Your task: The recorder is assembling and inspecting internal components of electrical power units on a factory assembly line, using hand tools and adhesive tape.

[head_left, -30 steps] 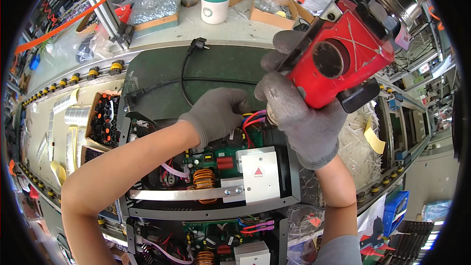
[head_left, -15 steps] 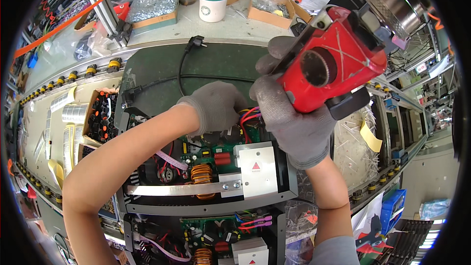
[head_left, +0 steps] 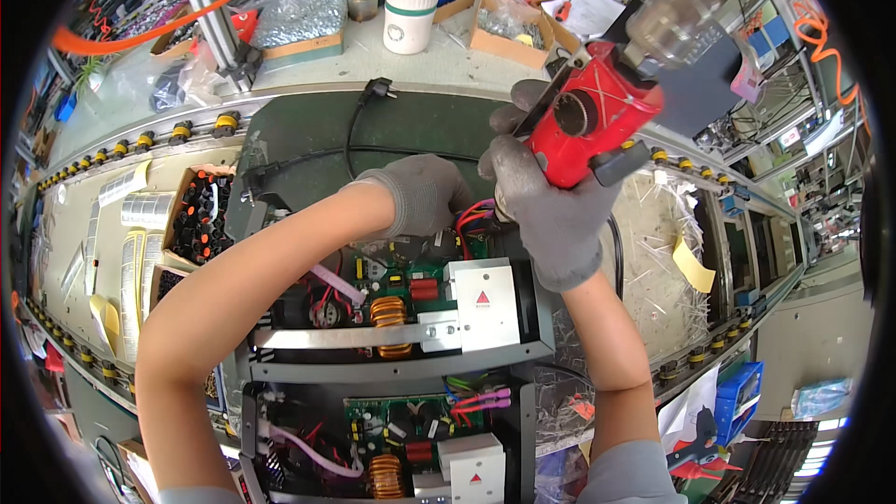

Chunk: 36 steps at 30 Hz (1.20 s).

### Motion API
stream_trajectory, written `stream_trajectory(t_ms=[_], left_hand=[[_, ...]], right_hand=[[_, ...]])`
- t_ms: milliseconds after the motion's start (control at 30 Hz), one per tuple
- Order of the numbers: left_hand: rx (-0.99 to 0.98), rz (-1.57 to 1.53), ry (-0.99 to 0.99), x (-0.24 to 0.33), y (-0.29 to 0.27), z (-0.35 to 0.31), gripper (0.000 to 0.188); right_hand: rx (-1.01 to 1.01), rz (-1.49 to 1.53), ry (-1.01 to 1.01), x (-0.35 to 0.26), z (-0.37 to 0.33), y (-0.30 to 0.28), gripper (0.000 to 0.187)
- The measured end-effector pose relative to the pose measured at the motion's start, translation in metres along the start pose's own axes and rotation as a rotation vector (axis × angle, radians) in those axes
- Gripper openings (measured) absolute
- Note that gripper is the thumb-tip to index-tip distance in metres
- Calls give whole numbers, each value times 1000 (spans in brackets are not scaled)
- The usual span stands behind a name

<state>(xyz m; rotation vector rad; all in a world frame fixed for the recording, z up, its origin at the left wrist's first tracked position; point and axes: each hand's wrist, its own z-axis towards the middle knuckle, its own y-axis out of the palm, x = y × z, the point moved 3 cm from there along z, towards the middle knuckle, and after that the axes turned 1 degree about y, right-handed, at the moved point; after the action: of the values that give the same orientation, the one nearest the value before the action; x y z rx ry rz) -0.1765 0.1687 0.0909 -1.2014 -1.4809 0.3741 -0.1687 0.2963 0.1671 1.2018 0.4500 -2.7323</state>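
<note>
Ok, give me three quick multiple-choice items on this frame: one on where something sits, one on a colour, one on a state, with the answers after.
1. Where is the white cup with the green lid?
A. on the far bench beyond the green mat
B. inside the open chassis
C. in the left hand

2. What colour is the power tool in the right hand?
A. blue
B. red
C. yellow

3. What is the state of the black mains plug on the green mat?
A. plugged into a socket
B. lying loose
C. held in the right hand

Answers: 1 A, it stands among the boxes on the bench at the top. 2 B, its body is red with dark trim. 3 B, it lies free on the mat, no socket around it, while the left hand rests at the wires of the circuit board.
</note>
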Motion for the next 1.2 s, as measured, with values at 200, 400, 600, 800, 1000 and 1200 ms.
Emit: stream_trajectory(t_ms=[200, 400, 600, 800, 1000, 1200], left_hand=[[22, 66, 144, -7, -20, -54, 27], [479, 538, 160, 47, 16, -172, 70], [429, 680, 82, 34, 35, -192, 70], [462, 615, 119, 33, 37, -195, 68], [411, 595, 127, 33, 32, -191, 69], [539, 429, 179, 23, 20, -197, 65]], right_hand=[[147, 281, 167, -3, 4, 8, 33], [118, 268, 257, -44, 23, -10, 25], [269, 49, -203, -87, 121, 1, 21], [379, -509, -196, -95, 302, -19, 48], [462, -764, -242, -82, 431, -27, 67], [329, -671, -184, -38, 392, -33, 57]])
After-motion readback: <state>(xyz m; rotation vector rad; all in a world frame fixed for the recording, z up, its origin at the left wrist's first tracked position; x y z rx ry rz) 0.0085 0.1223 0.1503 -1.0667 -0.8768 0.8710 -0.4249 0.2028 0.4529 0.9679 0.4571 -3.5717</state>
